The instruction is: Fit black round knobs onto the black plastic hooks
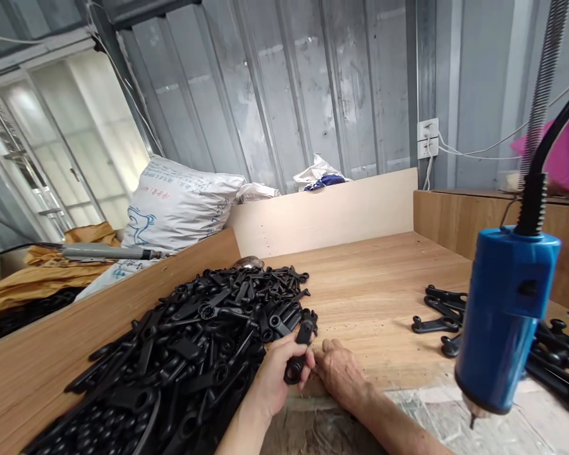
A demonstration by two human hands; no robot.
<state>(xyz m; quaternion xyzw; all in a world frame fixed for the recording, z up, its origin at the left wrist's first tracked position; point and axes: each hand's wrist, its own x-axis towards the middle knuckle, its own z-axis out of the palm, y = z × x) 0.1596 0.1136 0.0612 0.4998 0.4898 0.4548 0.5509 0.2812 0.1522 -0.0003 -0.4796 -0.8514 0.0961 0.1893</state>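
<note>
Hanging closest to the lens at the bench's right edge, a blue power tool (507, 319) points its bit down; a careless reach to the sorted parts (443, 313) beyond could snag it. At the near edge, the left hand (275, 373) has its fingers curled closed around one black plastic part (299, 351), beside the heap (194, 354). The loose grip may let it slip. The right hand (341, 373) rests knuckles-up, fingers loosely bent, touching the part's lower end.

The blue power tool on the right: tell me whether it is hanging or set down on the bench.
Hanging. The blue power tool dangles bit-down from its black cable, clear above the wooden bench.
</note>
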